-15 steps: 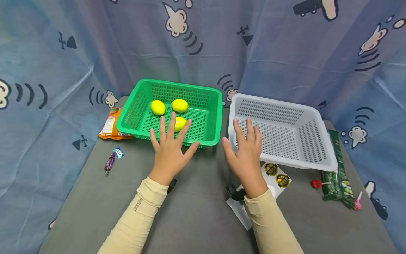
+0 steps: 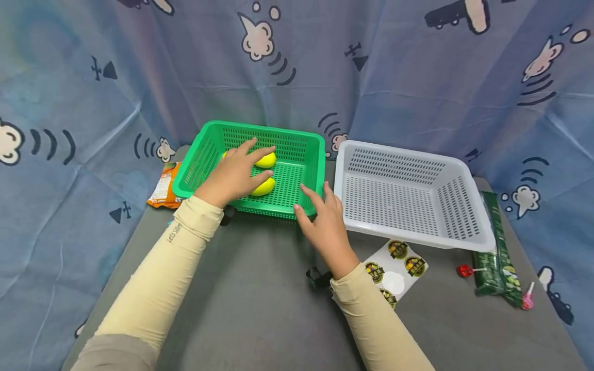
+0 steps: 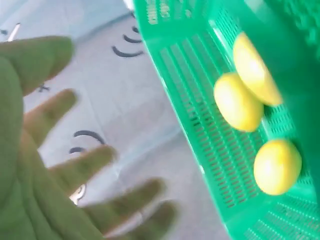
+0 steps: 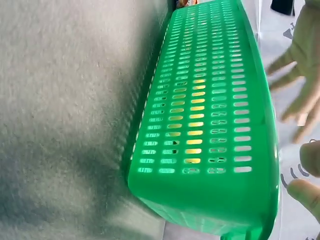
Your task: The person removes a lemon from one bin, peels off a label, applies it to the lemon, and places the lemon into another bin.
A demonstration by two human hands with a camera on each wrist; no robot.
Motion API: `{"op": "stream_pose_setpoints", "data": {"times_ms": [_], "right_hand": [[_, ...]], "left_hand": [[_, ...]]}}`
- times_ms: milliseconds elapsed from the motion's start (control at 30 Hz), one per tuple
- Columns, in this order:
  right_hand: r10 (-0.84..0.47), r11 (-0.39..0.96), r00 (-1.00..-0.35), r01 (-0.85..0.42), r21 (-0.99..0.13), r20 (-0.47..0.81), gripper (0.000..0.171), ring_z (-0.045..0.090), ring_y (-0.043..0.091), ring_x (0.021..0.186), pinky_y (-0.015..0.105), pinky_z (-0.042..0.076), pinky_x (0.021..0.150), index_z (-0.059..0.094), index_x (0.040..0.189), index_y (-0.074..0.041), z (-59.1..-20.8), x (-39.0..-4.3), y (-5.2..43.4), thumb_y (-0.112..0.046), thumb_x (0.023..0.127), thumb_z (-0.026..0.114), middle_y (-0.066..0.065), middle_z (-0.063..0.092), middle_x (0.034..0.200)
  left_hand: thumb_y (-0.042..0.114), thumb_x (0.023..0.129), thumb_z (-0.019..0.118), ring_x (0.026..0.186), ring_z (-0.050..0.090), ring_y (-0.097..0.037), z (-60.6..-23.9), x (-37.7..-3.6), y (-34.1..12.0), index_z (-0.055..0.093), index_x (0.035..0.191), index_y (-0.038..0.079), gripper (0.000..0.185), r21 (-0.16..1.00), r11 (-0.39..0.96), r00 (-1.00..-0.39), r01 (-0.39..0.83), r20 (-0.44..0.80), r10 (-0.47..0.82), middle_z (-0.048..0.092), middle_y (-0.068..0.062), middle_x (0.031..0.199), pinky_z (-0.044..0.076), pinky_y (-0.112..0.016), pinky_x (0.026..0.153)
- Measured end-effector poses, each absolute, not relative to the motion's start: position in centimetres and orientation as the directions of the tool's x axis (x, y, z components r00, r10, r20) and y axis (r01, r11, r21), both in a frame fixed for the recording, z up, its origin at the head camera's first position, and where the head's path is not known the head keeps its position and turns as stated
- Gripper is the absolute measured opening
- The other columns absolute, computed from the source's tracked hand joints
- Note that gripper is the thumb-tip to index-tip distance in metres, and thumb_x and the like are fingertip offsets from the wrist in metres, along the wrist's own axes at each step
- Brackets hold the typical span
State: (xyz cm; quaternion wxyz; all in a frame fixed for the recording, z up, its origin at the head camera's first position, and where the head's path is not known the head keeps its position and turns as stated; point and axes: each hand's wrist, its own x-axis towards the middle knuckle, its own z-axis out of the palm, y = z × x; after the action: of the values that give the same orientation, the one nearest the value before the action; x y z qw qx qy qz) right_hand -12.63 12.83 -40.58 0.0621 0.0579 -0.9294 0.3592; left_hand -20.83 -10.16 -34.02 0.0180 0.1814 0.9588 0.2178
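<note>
The green basket [image 2: 306, 170] is open on top, but its walls ring the lemons [image 2: 265, 186]. The white basket [image 2: 464, 226] stands just beside it.

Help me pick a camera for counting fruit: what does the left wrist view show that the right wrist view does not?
Only the left wrist view shows three lemons lying in the green basket, with the left hand spread open. Only the right wrist view shows the basket's outer wall and the grey table; the lemons are just a yellow glow through the slots. Both show the green basket.
</note>
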Motion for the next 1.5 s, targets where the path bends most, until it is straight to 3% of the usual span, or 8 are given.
{"op": "stream_pose_setpoints", "data": {"times_ms": [133,267,367,533,733,833,1300,1500], "right_hand": [[-0.056,0.733,-0.986,-0.148,-0.664,0.158,0.053,0.022,0.051,0.153,0.07,0.031,0.115,0.057,0.155,-0.023,-40.8,-12.4,12.8,-0.034,0.104,0.069,0.027,0.022,0.17],[-0.051,0.732,-0.987,-0.142,-0.667,0.155,0.054,0.025,0.051,0.153,0.07,0.033,0.115,0.059,0.153,-0.021,-41.0,-12.1,12.8,-0.031,0.102,0.073,0.029,0.023,0.169],[-0.048,0.731,-0.986,-0.144,-0.667,0.16,0.053,0.028,0.05,0.152,0.068,0.034,0.115,0.061,0.152,-0.021,-41.1,-11.8,12.6,-0.03,0.102,0.074,0.029,0.023,0.169],[-0.033,0.739,-0.984,-0.143,-0.658,0.176,0.045,0.033,0.048,0.15,0.066,0.037,0.114,0.067,0.145,-0.018,-41.2,-11.7,12.6,-0.03,0.102,0.075,0.028,0.025,0.169],[-0.037,0.751,-0.978,-0.162,-0.639,0.205,0.027,0.04,0.047,0.147,0.063,0.038,0.114,0.08,0.119,-0.013,-41.0,-11.6,12.6,-0.031,0.1,0.078,0.028,0.031,0.166],[-0.038,0.753,-0.975,-0.173,-0.635,0.221,0.024,0.041,0.047,0.146,0.062,0.039,0.114,0.081,0.112,-0.012,-40.9,-11.6,12.6,-0.031,0.098,0.08,0.028,0.033,0.165],[-0.039,0.753,-0.971,-0.183,-0.632,0.235,0.024,0.044,0.046,0.145,0.059,0.039,0.115,0.082,0.11,-0.01,-41.4,-12.1,12.8,-0.03,0.097,0.081,0.028,0.035,0.163],[-0.036,0.757,-0.98,-0.153,-0.635,0.193,0.026,0.043,0.045,0.145,0.058,0.038,0.116,0.082,0.111,-0.01,-41.3,-12.2,12.9,-0.032,0.098,0.08,0.027,0.034,0.164]], "left_hand": [[0.042,0.107,0.061,0.121,0.062,-0.043,-34.6,-22.6,-9.6,0.045,0.162,0.016,0.063,0.481,0.866,-0.946,0.139,-0.194,0.259,0.045,-0.021,0.16,0.053,-0.055,0.097],[0.039,0.108,0.06,0.115,0.065,-0.035,-35.7,-23.7,-8.3,0.04,0.163,0.009,0.066,0.544,0.837,-0.874,-0.053,-0.43,0.224,0.047,-0.019,0.159,0.059,-0.046,0.089],[0.037,0.109,0.06,0.12,0.063,-0.036,-36.1,-24.2,-7.7,0.038,0.164,0.006,0.067,0.535,0.842,-0.835,-0.075,-0.495,0.24,0.044,-0.021,0.16,0.06,-0.046,0.09],[0.036,0.108,0.063,0.121,0.06,-0.036,-35.8,-25.3,-7.1,0.039,0.163,0.006,0.068,0.521,0.854,-0.811,-0.014,-0.505,0.295,0.046,-0.021,0.158,0.056,-0.045,0.092],[0.026,0.106,0.068,0.124,0.058,-0.035,-36.7,-26.5,-7.2,0.046,0.16,0.004,0.062,0.54,0.841,-0.817,0.039,-0.467,0.338,0.05,-0.02,0.156,0.055,-0.047,0.097],[0.021,0.103,0.073,0.116,0.062,-0.034,-37.4,-27.1,-7.1,0.049,0.157,0.005,0.062,0.534,0.844,-0.827,0.055,-0.449,0.338,0.054,-0.021,0.15,0.056,-0.044,0.093],[0.01,0.098,0.077,0.089,0.059,-0.024,-39.0,-28.9,-6.9,0.055,0.153,0.007,0.059,0.571,0.821,-0.839,0.004,-0.445,0.314,0.057,-0.02,0.143,0.054,-0.035,0.077],[0.007,0.093,0.074,0.099,0.059,-0.028,-38.4,-29.1,-7.0,0.059,0.149,0.004,0.057,0.623,0.771,-0.855,0.133,-0.321,0.407,0.055,-0.019,0.147,0.055,-0.039,0.084]]}}
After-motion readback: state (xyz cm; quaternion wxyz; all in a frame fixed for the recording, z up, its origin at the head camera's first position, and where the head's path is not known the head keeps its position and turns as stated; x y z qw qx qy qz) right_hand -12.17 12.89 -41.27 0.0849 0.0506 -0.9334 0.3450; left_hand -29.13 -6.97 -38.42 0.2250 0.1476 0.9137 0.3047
